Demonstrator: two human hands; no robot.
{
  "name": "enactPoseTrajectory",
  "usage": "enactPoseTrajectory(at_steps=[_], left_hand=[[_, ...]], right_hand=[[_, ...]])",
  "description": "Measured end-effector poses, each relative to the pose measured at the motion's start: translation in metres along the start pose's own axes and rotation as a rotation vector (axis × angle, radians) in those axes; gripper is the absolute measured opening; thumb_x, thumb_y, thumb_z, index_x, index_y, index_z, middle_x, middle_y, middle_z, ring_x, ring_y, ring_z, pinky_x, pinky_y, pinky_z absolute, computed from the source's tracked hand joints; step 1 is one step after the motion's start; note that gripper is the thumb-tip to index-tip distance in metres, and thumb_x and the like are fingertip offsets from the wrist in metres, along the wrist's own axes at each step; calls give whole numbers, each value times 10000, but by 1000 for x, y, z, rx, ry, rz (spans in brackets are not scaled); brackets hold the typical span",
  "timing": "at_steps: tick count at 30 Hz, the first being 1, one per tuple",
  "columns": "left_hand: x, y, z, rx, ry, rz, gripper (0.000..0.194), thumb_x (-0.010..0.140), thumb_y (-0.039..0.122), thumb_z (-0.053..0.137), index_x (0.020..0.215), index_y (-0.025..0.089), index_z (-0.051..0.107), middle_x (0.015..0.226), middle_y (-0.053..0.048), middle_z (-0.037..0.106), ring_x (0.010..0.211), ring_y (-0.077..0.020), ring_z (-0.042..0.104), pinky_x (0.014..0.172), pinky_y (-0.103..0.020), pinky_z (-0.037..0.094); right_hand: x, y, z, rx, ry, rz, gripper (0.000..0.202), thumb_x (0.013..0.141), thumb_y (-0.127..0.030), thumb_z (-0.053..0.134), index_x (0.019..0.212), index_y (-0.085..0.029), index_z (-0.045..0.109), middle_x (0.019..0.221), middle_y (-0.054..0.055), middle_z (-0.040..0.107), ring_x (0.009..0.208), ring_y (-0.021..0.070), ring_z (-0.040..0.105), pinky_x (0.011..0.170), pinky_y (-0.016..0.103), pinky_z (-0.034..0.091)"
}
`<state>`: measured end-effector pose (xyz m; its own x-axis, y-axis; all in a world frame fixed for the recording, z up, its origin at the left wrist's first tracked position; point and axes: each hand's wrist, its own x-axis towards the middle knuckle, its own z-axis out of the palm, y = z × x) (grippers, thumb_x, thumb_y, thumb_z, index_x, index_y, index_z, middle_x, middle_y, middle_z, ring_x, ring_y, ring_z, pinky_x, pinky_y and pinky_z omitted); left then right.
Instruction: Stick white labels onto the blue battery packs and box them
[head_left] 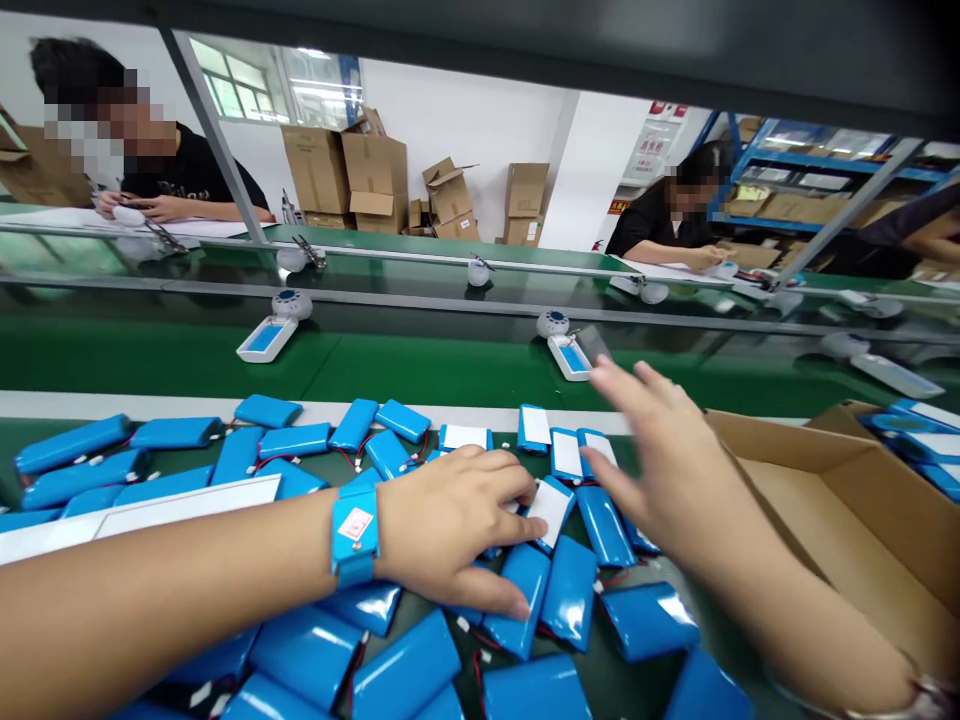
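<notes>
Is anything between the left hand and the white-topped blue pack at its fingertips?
Nothing visible blocks it: a fingertip of the left hand is on or just over the white-topped blue pack. Other blue packs lie around it, and the right hand is apart from it.

A blue left wristband (pixel 355 562) bears a white, red-printed label (pixel 355 524); the right bracelet (pixel 930 694) is silvery and blurred.
</notes>
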<state>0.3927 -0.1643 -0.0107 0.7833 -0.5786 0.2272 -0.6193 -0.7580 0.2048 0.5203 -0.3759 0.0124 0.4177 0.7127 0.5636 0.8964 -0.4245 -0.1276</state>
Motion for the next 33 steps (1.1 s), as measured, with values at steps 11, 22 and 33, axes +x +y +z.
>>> enactPoseTrajectory(at_steps=[11,22,33], left_hand=[[38,22,-7,-80,65,-141,296,948,450,607,1032,203,747,964,-64,677,960,-242,587,857,-382,451],[62,28,21,49,40,-97,337,967,393,517,1208,212,667,1033,-67,634,998,-269,543,815,-427,434],[64,28,25,-34,7,-64,422,922,423,615,1248,157,632,1255,-95,626,1143,-291,538,938,-446,437]], right_hand=[[-42,24,-12,938,-318,691,497,896,-504,641,1240,-251,387,918,54,696,743,247,688,596,345,590],[-31,41,-1,613,-420,441,357,900,-313,559,1248,-272,492,1065,21,660,882,214,649,726,318,542],[-64,2,-36,436,231,754,535,853,-514,669,1307,-332,451,1103,93,672,925,320,697,717,439,618]])
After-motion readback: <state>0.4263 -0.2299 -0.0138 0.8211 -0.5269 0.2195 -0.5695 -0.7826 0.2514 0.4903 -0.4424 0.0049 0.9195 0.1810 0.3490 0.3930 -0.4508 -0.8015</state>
